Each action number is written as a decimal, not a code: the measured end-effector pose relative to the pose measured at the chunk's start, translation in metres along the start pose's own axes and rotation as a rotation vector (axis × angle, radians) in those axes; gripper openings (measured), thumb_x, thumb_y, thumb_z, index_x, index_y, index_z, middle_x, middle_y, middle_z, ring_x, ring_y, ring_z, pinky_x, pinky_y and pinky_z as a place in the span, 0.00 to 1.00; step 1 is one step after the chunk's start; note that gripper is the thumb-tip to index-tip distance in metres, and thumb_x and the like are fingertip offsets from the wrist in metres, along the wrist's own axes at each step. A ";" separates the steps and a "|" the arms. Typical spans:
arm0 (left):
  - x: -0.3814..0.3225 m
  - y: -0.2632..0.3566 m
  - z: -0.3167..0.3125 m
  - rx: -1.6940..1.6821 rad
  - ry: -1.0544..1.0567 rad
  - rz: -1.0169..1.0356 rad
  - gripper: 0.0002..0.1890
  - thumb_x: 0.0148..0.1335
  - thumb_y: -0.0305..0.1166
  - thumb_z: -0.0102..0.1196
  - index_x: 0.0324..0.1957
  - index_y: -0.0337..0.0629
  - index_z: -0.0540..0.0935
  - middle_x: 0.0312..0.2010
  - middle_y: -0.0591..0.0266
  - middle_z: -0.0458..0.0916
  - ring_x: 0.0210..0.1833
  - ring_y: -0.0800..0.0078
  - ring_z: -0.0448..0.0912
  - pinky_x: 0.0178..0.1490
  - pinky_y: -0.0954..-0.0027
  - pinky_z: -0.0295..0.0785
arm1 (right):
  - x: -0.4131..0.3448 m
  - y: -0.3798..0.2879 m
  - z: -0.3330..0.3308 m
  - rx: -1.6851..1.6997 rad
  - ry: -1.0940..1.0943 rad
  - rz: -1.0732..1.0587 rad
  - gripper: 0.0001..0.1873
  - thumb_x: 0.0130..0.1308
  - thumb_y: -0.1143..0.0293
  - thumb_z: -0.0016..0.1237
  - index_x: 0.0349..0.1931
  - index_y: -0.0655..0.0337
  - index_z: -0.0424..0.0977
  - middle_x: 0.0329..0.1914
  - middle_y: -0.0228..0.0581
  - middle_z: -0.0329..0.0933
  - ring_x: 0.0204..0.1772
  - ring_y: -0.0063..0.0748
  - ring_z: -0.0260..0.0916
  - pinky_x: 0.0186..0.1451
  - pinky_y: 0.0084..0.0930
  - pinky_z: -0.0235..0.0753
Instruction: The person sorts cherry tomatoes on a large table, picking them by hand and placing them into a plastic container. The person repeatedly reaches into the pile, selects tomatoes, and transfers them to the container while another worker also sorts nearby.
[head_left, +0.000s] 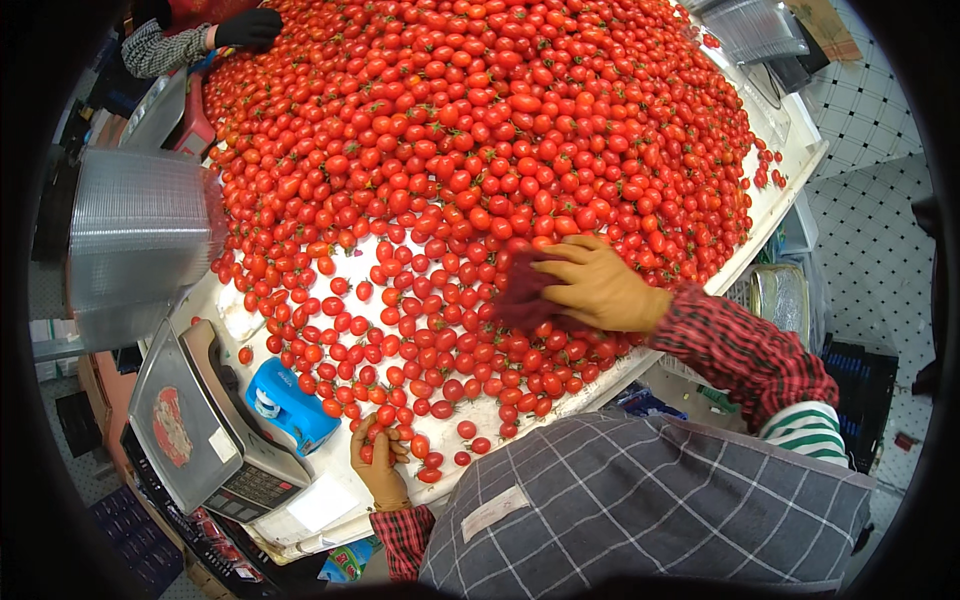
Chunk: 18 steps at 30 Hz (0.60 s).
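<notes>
A broad heap of red cherry tomatoes (465, 150), many with green calyxes, covers most of the white table (480, 427) before me. My right hand (596, 285), in a tan glove, grips a bunched dark-red cloth (529, 292) that rests on the tomatoes. Near the table's front edge, my left hand (381, 461) wears a similar glove. Its fingers curl around a cherry tomato (367, 454), partly hidden by them. A few loose tomatoes (429, 475) lie just right of that hand. The spread is thinner between my hands, where white tabletop shows through.
Left of the tomatoes are a blue tape dispenser (296, 405), a weighing scale (217, 435) and a tall stack of clear plastic containers (139, 240). More clear containers (754, 30) stand at the far right. Another person's black-gloved hand (247, 28) is at the heap's far left.
</notes>
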<state>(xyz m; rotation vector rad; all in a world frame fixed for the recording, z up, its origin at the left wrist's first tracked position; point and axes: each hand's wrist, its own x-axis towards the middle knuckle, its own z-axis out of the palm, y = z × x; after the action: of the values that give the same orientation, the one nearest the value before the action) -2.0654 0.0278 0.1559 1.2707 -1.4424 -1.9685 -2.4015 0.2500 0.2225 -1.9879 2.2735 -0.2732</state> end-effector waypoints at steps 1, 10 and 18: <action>0.000 0.000 0.000 -0.008 -0.009 -0.001 0.14 0.65 0.25 0.49 0.53 0.36 0.74 0.30 0.59 0.79 0.23 0.81 0.73 0.22 0.83 0.67 | -0.017 0.005 -0.006 -0.003 0.057 0.011 0.12 0.53 0.62 0.53 0.37 0.54 0.75 0.54 0.38 0.71 0.63 0.42 0.63 0.61 0.45 0.62; 0.002 0.001 0.001 0.016 0.019 -0.010 0.14 0.65 0.26 0.48 0.53 0.37 0.73 0.29 0.59 0.79 0.22 0.81 0.73 0.21 0.83 0.66 | -0.006 0.109 -0.007 -0.154 0.424 0.669 0.10 0.59 0.67 0.51 0.42 0.55 0.76 0.57 0.43 0.72 0.58 0.50 0.67 0.56 0.41 0.67; 0.002 0.001 0.001 0.020 0.035 0.003 0.15 0.66 0.28 0.48 0.54 0.38 0.73 0.29 0.60 0.79 0.22 0.81 0.73 0.22 0.83 0.65 | 0.038 0.100 -0.021 -0.177 0.472 0.319 0.15 0.56 0.66 0.51 0.44 0.55 0.75 0.41 0.35 0.78 0.43 0.42 0.74 0.44 0.35 0.71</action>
<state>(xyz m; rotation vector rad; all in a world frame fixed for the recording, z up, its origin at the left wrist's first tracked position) -2.0674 0.0266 0.1559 1.3041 -1.4497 -1.9254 -2.5084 0.2262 0.2239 -1.7313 2.9539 -0.5790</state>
